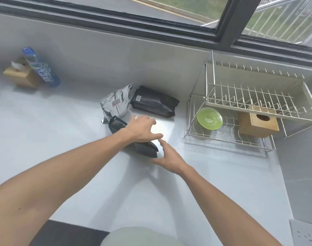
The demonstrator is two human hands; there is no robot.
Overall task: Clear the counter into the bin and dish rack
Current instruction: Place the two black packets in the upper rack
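Note:
A black foil pouch (pixel 144 148) lies on the white counter (pixel 63 139), partly hidden under my left hand (pixel 142 129), which hovers over it with fingers spread. My right hand (pixel 169 158) is open at the pouch's right end, fingertips close to it; I cannot tell whether they touch. Behind lie a silver foil bag (pixel 116 102) and a second black pouch (pixel 154 102). The wire dish rack (pixel 240 96) stands at the right, holding a green plate (pixel 209 118) and a wooden box (pixel 259 121) on its lower tier.
At the far left stand a blue-labelled plastic bottle (pixel 40 67) and a wooden tissue box (pixel 21 75). A window frame runs along the back wall. A pale round rim (pixel 139 236) shows at the bottom edge, with a wall socket (pixel 304 234) at the lower right.

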